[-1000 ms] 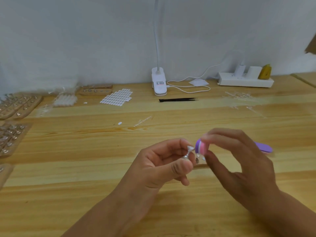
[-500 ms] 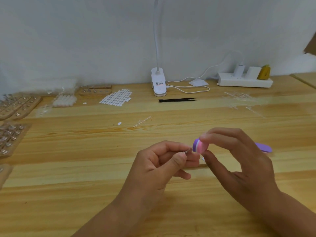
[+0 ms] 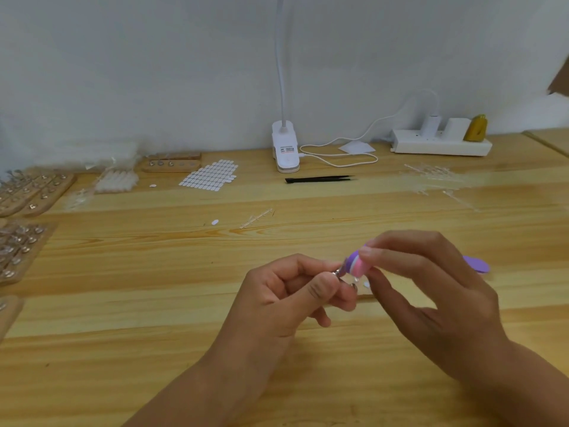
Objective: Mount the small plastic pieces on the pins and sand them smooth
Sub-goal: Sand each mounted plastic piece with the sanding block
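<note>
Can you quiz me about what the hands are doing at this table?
1. True or false: the right hand holds the purple file.
2. What lies nearest the lamp base? A: black tweezers. B: a cup. C: scissors.
3. Fill in: the left hand pinches a small metal ___.
Key: 1 true; 2 A; 3 pin.
</note>
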The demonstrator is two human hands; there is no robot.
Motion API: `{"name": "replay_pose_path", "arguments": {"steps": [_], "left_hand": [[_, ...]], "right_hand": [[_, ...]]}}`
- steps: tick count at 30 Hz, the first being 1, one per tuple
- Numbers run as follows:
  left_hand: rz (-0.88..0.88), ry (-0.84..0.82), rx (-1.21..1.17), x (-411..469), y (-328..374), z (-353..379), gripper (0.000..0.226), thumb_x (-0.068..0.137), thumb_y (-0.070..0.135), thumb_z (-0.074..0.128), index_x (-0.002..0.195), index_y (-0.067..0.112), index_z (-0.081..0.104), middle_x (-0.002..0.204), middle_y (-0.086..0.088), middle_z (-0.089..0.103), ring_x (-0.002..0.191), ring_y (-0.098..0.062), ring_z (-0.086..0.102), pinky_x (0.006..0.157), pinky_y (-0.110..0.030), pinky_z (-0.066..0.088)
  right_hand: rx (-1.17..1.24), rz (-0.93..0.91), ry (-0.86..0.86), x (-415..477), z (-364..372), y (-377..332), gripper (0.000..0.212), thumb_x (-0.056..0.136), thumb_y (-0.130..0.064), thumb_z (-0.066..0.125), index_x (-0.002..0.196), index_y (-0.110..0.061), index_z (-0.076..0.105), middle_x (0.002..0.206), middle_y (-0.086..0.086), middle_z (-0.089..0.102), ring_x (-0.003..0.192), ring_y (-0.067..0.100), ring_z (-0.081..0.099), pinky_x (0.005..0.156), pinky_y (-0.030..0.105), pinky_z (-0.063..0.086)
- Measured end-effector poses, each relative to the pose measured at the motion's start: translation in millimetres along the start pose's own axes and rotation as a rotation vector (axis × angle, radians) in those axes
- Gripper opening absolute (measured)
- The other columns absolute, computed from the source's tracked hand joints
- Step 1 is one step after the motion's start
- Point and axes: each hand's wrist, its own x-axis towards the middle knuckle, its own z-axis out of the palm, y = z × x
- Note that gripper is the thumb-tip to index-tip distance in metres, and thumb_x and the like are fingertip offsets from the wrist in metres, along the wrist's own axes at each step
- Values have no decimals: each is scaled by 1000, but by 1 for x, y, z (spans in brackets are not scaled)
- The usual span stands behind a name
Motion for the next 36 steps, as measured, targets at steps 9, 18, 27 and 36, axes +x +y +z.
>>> {"name": "replay_pose_path", "arguments": {"steps": [9, 18, 27, 36], "left_hand": [[-62, -20, -85, 0, 2, -1, 18, 82, 30, 71, 90, 14, 76, 78, -8, 72, 72, -18, 69, 58, -22, 49], [-108, -57, -144, 1, 2, -5, 15, 83, 32, 75, 84, 16, 77, 78, -5, 72, 71, -16, 69, 59, -22, 50], [-219, -104, -303, 2, 0, -6, 19, 83, 27, 72, 92, 10, 77, 70, -2, 67, 62, -13, 65, 58, -22, 51], [-290, -98, -372, 4, -1, -5, 17, 86, 23, 67, 89, 10, 77, 70, -2, 67, 62, -13, 65, 60, -24, 54]], "right_hand": [[-34, -17, 17, -1, 1, -1, 26, 90, -3, 73, 111, -18, 70, 104, 3, 65, 97, 13, 65, 85, 25, 52], [-92, 28, 39, 1, 0, 1, 24, 87, -2, 74, 109, -11, 68, 103, 2, 64, 96, 11, 63, 86, 20, 50], [-19, 34, 35, 0, 1, 1, 28, 91, -5, 69, 117, -12, 61, 110, -2, 61, 106, 6, 61, 93, 14, 45], [-18, -15, 19, 0, 2, 0, 24, 94, -5, 67, 115, -11, 60, 109, -1, 62, 104, 10, 62, 94, 18, 47]]}}
